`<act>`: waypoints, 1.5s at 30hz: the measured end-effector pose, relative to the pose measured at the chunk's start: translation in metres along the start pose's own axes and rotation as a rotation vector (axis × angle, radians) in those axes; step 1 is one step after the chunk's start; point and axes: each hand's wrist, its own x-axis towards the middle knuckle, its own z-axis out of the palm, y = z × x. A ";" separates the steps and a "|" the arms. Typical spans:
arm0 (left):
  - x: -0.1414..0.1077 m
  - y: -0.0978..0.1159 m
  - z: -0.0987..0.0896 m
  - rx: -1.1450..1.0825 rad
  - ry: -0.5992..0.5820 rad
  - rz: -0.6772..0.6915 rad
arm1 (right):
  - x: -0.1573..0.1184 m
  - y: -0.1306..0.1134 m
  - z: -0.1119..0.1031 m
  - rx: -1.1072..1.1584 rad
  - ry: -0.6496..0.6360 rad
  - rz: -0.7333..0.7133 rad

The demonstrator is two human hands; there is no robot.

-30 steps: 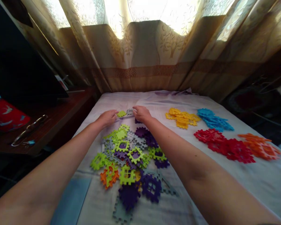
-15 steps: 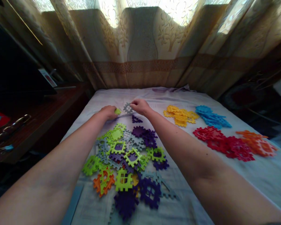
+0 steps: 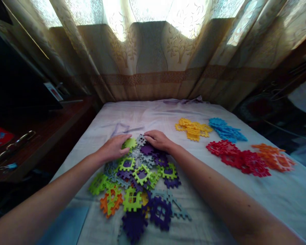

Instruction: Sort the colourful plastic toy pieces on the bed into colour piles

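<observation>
A mixed pile of toothed plastic building tiles lies in front of me, with lime green, purple, grey and a few orange and yellow pieces. My left hand (image 3: 114, 147) is at the pile's far left edge, thumb apart from the fingers, against a lime green tile (image 3: 130, 144). Across from it, my right hand (image 3: 158, 139) rests with outstretched fingers at a grey window tile (image 3: 141, 140) and over a purple tile (image 3: 147, 149). Nearer to me lie a lime green window tile (image 3: 128, 202) and a dark purple window tile (image 3: 165, 221).
To the right, sorted heaps lie on the pale sheet (image 3: 193, 204): yellow tiles (image 3: 193, 129), blue tiles (image 3: 225, 130), red tiles (image 3: 241, 158) and orange tiles (image 3: 272, 157). A light blue flat panel (image 3: 66, 226) lies at the lower left. A curtain (image 3: 153, 54) hangs behind.
Both hands have come nearer to me, bringing the lime green and grey tiles against the pile. The purple triangle that lay apart behind the pile no longer shows there.
</observation>
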 end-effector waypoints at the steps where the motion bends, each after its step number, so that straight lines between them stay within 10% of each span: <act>1: -0.009 0.006 0.003 -0.021 -0.004 0.012 | -0.006 -0.001 -0.001 0.048 -0.006 -0.026; 7: -0.027 0.029 0.007 -0.172 0.020 0.015 | -0.052 -0.002 -0.006 0.204 0.085 -0.054; 17: 0.059 -0.063 -0.017 0.129 -0.051 -0.369 | -0.075 0.010 0.002 0.160 0.302 0.150; 23: 0.069 -0.066 -0.012 0.250 -0.129 -0.564 | -0.079 0.012 0.003 0.174 0.301 0.135; 28: 0.047 -0.054 -0.012 0.225 -0.132 -0.562 | -0.079 0.012 0.005 0.072 0.202 -0.023; 37: -0.075 0.014 0.011 0.072 -0.173 -0.382 | -0.102 -0.011 0.002 0.045 0.106 -0.035; 45: -0.110 0.085 0.033 -0.114 0.251 -0.327 | -0.158 -0.040 0.003 0.088 0.229 0.176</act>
